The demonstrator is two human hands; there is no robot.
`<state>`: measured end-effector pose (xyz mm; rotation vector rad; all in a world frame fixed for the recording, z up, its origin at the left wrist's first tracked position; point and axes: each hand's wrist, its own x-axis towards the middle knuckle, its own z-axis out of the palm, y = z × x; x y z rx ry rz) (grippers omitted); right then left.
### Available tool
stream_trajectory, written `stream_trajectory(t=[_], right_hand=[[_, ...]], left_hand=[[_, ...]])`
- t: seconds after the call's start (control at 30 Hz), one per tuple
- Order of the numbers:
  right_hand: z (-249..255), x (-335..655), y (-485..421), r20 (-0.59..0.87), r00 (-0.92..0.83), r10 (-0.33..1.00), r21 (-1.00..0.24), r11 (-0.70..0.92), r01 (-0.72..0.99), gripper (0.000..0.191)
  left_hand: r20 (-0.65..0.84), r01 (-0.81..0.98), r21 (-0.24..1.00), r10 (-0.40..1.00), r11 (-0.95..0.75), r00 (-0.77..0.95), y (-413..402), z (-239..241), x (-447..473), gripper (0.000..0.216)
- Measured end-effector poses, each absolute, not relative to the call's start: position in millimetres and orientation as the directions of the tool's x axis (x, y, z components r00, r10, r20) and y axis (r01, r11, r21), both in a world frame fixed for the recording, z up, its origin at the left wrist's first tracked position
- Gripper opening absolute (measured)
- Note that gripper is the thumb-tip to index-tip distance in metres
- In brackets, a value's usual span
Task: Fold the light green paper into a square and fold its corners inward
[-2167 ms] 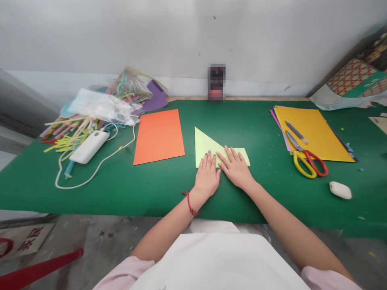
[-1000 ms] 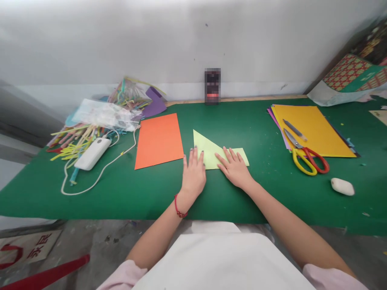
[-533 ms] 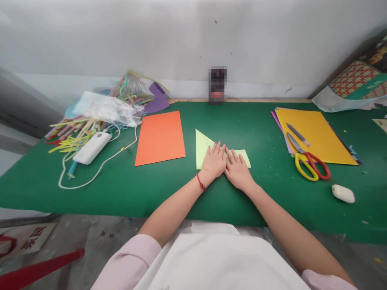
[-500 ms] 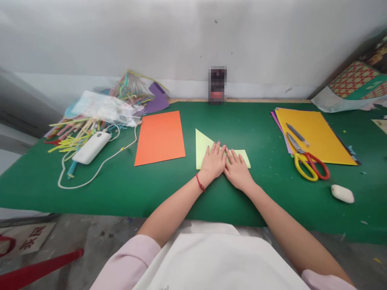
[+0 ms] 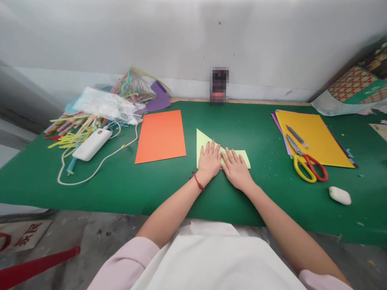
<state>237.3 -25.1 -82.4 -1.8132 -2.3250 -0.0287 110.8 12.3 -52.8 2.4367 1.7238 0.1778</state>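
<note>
A pale green sheet of paper (image 5: pixel 203 141), folded into a triangle with a strip left at its right end, lies on the green table mat (image 5: pixel 248 125). My left hand (image 5: pixel 209 162) lies flat on the paper, fingers stretched out along the slanted fold. My right hand (image 5: pixel 236 169) rests flat beside it on the paper's right part, fingers spread. Neither hand holds anything. A red cord bracelet is on my left wrist.
An orange sheet (image 5: pixel 160 135) lies left of the paper. A white power bank (image 5: pixel 92 144) with cable and a heap of coloured straws (image 5: pixel 90 117) sit far left. At the right are stacked coloured sheets (image 5: pixel 314 135), red-and-yellow scissors (image 5: pixel 306 163), a knife and a white eraser-like lump (image 5: pixel 340 195).
My left hand slid left off the paper's edge, then came back onto it, and now presses a little lower left along the fold. My right hand has stayed on the paper.
</note>
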Motion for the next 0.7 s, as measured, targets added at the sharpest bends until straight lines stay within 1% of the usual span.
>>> stream_trajectory(t=[0.17,0.33,0.43,0.57,0.7], right_hand=[[-82.7,239.7,-25.3,0.179,-0.239,0.955,-0.123,0.262,0.957,0.050],[-82.9,240.2,-25.5,0.183,-0.232,0.955,-0.131,0.258,0.957,0.050],[-80.7,240.1,-25.1,0.168,-0.221,0.961,-0.148,0.246,0.958,0.050],[-77.7,239.8,-23.4,0.116,-0.193,0.974,-0.193,0.212,0.958,0.049],[-72.8,231.9,-20.0,0.147,-0.118,0.982,-0.232,0.150,0.961,0.046]], left_hand=[[-0.002,0.928,0.203,0.948,-0.311,0.318,15.6,-53.5,103.3,0.051],[0.013,0.913,0.205,0.934,-0.353,0.358,17.0,-52.9,94.6,0.053],[0.011,0.914,0.214,0.936,-0.345,0.351,16.4,-52.5,93.8,0.055],[0.003,0.916,0.225,0.940,-0.333,0.341,15.7,-51.4,94.9,0.056],[0.022,0.917,0.218,0.941,-0.335,0.338,15.6,-51.0,95.1,0.055]])
